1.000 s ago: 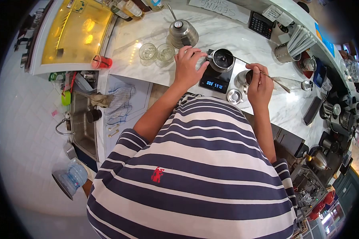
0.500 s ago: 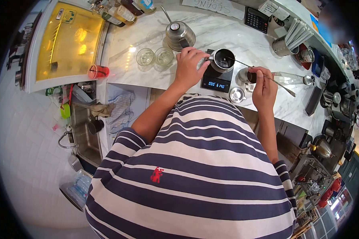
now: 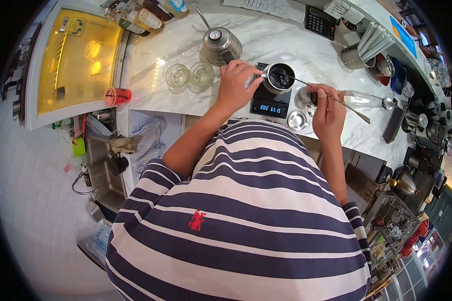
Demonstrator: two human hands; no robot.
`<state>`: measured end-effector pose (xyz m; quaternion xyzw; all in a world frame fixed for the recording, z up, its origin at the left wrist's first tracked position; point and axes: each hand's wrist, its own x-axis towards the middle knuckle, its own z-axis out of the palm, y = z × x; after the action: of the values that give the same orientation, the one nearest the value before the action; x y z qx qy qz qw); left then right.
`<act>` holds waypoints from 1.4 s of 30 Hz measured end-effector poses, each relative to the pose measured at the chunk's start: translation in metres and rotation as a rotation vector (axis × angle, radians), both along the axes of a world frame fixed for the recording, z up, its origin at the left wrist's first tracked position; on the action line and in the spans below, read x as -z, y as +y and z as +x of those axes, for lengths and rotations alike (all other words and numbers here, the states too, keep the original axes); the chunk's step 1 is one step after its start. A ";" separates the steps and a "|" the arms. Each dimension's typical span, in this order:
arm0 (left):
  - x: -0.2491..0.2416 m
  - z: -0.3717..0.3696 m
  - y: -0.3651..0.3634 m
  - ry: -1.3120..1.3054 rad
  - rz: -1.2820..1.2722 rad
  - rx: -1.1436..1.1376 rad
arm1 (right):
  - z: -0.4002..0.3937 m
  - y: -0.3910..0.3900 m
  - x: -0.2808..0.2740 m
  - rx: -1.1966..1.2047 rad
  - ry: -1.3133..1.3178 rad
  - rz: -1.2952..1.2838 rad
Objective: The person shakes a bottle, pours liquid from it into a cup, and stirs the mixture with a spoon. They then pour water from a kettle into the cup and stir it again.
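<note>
A metal pitcher (image 3: 271, 91) with dark liquid inside stands on a black digital scale (image 3: 269, 109) with lit blue digits. My left hand (image 3: 234, 86) pinches the pitcher's handle from the left side. Between the fingers of my right hand (image 3: 329, 114) is a long thin spoon (image 3: 355, 111); its far end dips into the dark liquid. A smaller metal cup (image 3: 303, 97) sits just left of my right hand, partly covered by it. In front of that cup lies a round metal lid or filter part (image 3: 297, 120).
A gooseneck kettle (image 3: 222, 46) and two clear glasses (image 3: 178, 77) stand left of the scale. To the right lies a glass bottle (image 3: 362, 99), with a straw holder (image 3: 357, 56) behind. A red cup (image 3: 117, 96) sits near the counter's left edge, above a sink (image 3: 105, 173).
The spoon's tip has shifted slightly within the pitcher, and my right hand has moved a little with it. The digits on the scale differ. My left hand keeps its hold.
</note>
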<state>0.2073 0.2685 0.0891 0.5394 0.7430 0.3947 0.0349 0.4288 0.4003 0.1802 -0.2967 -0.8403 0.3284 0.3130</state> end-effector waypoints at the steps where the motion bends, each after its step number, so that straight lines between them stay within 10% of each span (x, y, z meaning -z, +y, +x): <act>1: 0.000 -0.001 0.000 -0.003 -0.004 0.000 | -0.003 0.001 0.001 0.002 -0.013 -0.028; 42: -0.006 0.001 -0.004 -0.011 -0.052 -0.006 | 0.007 0.011 -0.008 0.036 0.017 -0.124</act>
<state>0.2079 0.2644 0.0953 0.5339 0.7545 0.3782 0.0516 0.4355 0.4114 0.1877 -0.3276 -0.8102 0.3768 0.3070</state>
